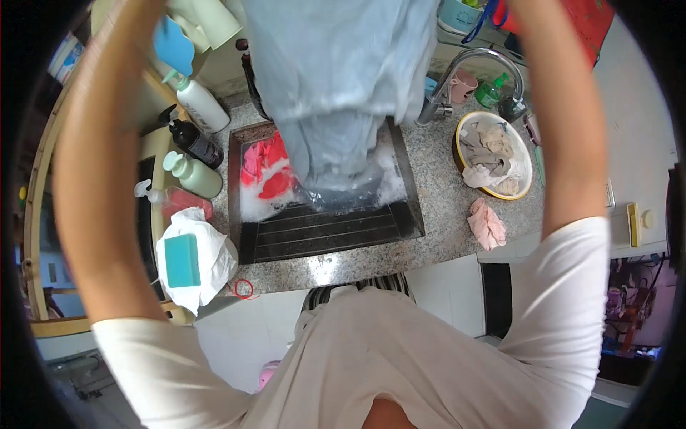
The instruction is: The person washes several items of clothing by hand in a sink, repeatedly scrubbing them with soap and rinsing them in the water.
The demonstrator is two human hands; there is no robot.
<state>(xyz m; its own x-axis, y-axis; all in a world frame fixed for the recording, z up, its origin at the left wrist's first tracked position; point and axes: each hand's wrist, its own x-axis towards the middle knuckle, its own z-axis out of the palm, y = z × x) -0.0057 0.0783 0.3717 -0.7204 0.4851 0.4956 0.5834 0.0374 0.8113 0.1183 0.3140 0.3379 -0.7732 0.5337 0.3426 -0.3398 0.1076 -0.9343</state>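
A wet light blue-grey garment (336, 64) hangs stretched from the top edge of the picture. Its lower end dips into soapy water in the dark sink (325, 236). Both my bare forearms rise on either side of it and leave the picture at the top, so my left hand and my right hand are out of sight. What they grip cannot be seen. Red and pink cloth (268, 163) lies among white suds in the left part of the sink.
Several pump bottles, including a black one (191, 139), line the counter at left, near a teal sponge-like block (181, 260) on a white bag (218, 250). Right of the curved faucet (468, 56) stands a basin (527, 171) of clothes; a pink cloth (487, 224) lies nearer.
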